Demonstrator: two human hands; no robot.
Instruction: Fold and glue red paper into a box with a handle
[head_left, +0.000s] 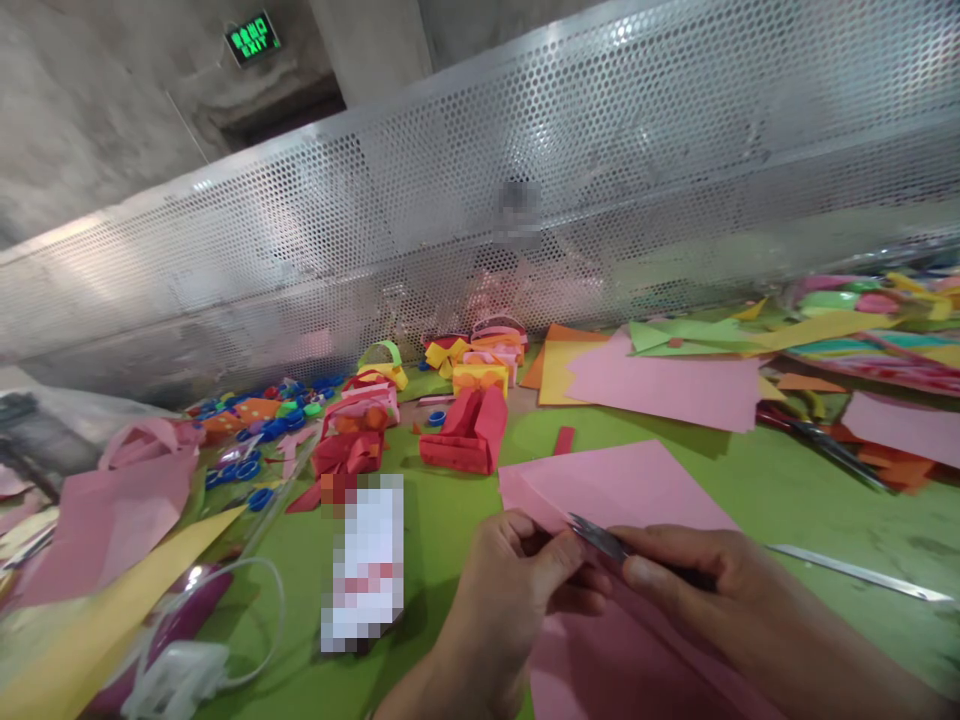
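In the middle front of the head view lies a pink sheet of paper, apparently folded, running under both my hands. My left hand is closed, its thumb and fingers pinching the edge of this paper. In my right hand is a pointed metal tool with a blade like that of scissors. My fingers hide its handle, so I cannot tell its exact kind. The tip points left, close to my left thumb and the paper. To the right, a silver metal strip rests on the green tabletop.
Red paper boxes with bows stand behind my hands. Pink and yellow sheets lie stacked at the back right, near scissors. A white cable, a plug and blue rings are at left. A perforated metal panel rises behind.
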